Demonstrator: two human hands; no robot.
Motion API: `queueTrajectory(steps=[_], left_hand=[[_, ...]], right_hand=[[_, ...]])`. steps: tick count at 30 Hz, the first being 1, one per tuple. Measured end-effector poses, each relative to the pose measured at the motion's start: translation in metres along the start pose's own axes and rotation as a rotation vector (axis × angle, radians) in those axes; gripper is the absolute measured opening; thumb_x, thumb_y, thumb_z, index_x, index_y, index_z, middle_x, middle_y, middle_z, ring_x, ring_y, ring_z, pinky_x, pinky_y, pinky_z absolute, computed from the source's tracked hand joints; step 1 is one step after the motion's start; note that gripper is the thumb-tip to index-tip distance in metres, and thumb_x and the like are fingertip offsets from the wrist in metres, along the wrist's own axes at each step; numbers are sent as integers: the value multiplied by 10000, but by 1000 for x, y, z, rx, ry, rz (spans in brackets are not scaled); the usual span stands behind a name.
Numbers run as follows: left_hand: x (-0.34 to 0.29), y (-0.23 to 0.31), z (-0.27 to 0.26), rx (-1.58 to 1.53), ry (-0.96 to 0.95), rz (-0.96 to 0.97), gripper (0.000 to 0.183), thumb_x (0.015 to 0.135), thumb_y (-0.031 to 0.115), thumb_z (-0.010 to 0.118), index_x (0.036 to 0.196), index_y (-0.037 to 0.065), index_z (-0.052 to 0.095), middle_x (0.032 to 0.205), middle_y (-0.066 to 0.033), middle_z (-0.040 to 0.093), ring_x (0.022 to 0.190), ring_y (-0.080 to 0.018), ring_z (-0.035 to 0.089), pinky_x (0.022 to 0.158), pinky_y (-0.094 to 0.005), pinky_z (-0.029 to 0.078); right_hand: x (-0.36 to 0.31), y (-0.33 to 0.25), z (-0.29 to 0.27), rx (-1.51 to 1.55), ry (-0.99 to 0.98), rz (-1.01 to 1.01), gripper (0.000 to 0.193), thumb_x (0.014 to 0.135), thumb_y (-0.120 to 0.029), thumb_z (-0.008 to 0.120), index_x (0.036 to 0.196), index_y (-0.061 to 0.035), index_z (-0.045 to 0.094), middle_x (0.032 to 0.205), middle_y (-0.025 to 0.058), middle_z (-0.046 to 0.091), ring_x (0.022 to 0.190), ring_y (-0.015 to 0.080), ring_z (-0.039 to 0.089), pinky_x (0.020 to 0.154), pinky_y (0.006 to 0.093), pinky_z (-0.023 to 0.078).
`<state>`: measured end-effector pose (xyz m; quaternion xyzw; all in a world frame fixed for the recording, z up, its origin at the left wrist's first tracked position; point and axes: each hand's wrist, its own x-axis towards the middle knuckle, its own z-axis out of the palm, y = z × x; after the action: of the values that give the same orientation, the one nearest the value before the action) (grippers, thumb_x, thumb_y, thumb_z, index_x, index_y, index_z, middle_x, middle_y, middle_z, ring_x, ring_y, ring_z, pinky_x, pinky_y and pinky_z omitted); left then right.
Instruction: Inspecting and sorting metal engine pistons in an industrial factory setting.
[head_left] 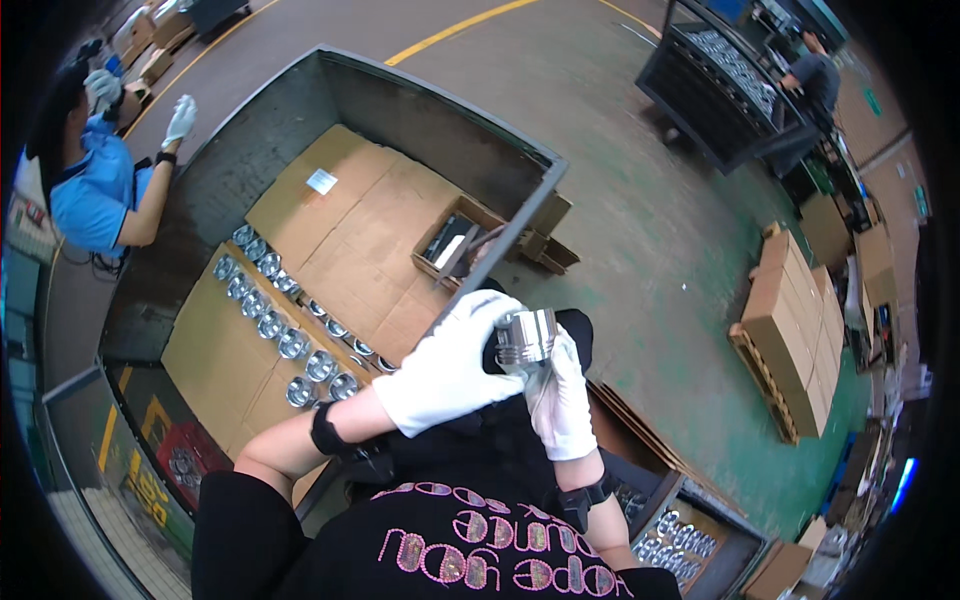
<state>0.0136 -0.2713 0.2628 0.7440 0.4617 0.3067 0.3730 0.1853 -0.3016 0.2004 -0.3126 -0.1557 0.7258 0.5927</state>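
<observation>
A shiny metal piston (527,337) with ring grooves is held up in front of my body, over the near right corner of the large bin. My white-gloved left hand (452,358) closes around its left side. From the right and below, my right hand (562,405), also gloved, grips the same piston. Beyond my left forearm, several similar pistons (270,323) stand in rows on a cardboard sheet (340,215) inside the grey metal bin (445,108). Part of the rows is hidden behind my left arm.
Inside the bin lies a small open cardboard box (428,262) with dark items. A co-worker in blue (95,200) stands at its left. Lower right, another bin holds pistons (678,545). Cartons on a pallet (790,335) stand right; a person (815,80) works at a far bin (690,105).
</observation>
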Motion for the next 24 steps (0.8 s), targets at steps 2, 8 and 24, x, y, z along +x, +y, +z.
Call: queueTrajectory(steps=[2, 8, 24], left_hand=[[-9, -4, 16, -69, 120, -29, 626, 676, 184, 789, 1207, 40, 492, 1273, -149, 457, 1188, -309, 500, 986, -374, 428], [-10, -18, 27, -20, 376, 22, 460, 729, 92, 763, 1117, 47, 520, 951, -111, 606, 823, -251, 663, 720, -323, 535], [-10, -13, 15, -49, 276, 137, 517, 640, 53, 786, 1077, 29, 511, 1156, -164, 545, 1028, -311, 596, 842, -355, 495]], right_hand=[[-3, 8, 11, -132, 61, -9, 450, 918, -241, 624, 1296, -70, 449, 1284, 82, 524, 1180, 208, 529, 1016, 375, 441], [-4, 23, 12, -65, 32, -21, 436, 944, -297, 592, 1291, -69, 459, 1410, 78, 435, 1295, 201, 426, 1102, 360, 336], [-12, 3, 19, 364, -113, 246, 550, 932, -438, 558, 1353, -112, 420, 1336, 122, 502, 1193, 312, 520, 981, 444, 446]])
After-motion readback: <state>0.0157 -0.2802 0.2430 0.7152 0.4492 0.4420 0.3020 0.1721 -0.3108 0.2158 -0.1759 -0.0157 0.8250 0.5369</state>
